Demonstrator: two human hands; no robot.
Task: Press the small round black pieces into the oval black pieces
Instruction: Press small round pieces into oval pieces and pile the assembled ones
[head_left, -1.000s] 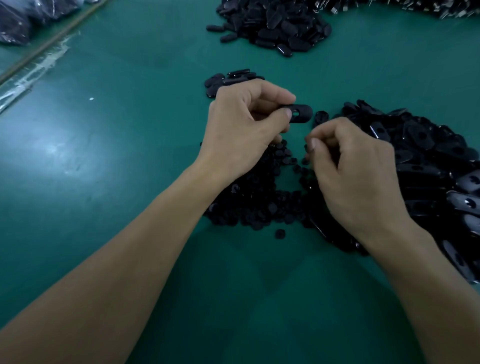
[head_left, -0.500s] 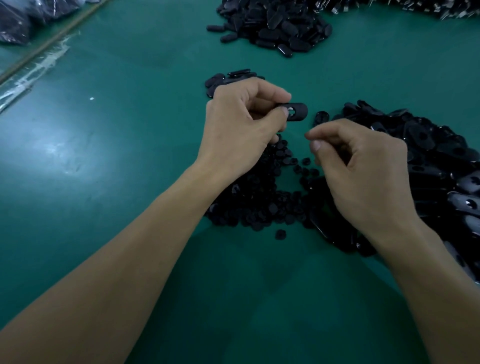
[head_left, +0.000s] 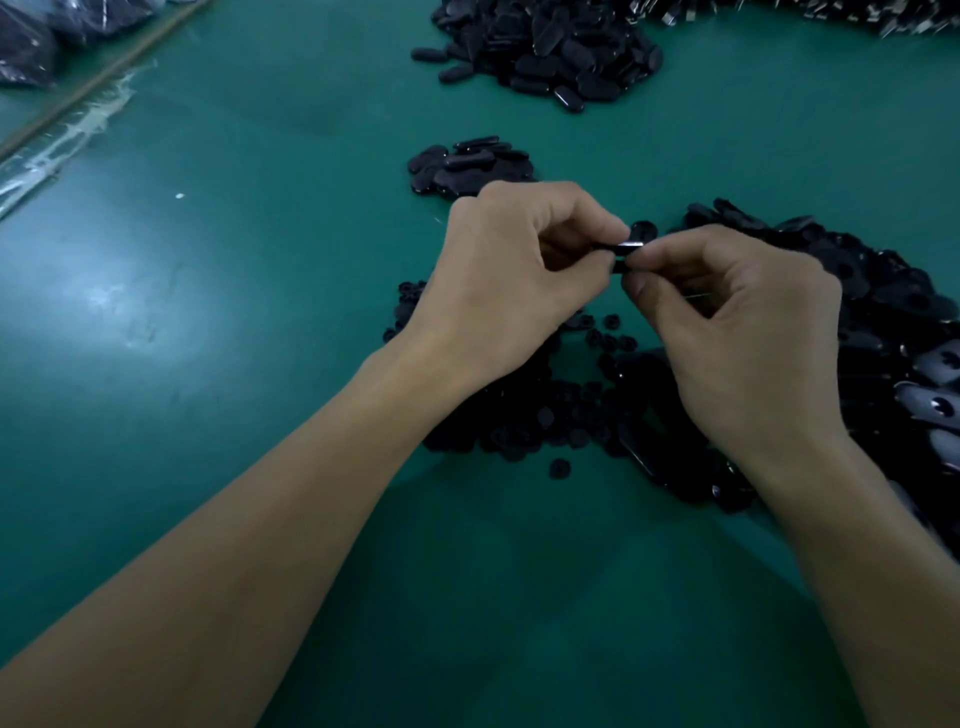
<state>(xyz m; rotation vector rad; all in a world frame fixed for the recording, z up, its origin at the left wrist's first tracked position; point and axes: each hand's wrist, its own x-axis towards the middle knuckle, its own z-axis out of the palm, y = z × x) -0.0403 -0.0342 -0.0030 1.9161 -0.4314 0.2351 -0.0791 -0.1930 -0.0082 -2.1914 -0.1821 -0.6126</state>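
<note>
My left hand (head_left: 509, 270) pinches an oval black piece (head_left: 626, 248) between thumb and forefinger above the green table. My right hand (head_left: 737, 332) meets it fingertip to fingertip, its thumb and forefinger pinched at the oval piece's right end; the small round piece it carried is hidden between the fingers. Under my wrists lies a heap of small round black pieces (head_left: 540, 421). A big pile of oval pieces with holes (head_left: 893, 322) spreads at the right.
A small stack of oval pieces (head_left: 467, 169) lies just beyond my left hand, a larger heap (head_left: 550, 52) at the far edge. Dark plastic bags (head_left: 31, 47) and a strip of clear tape (head_left: 67, 140) sit at the far left. One loose round piece (head_left: 559, 468) lies nearer me.
My right hand rose from the round pieces and moved left up to the oval piece; both hands' fingertips now meet on it. The oval piece tilted edge-on.
</note>
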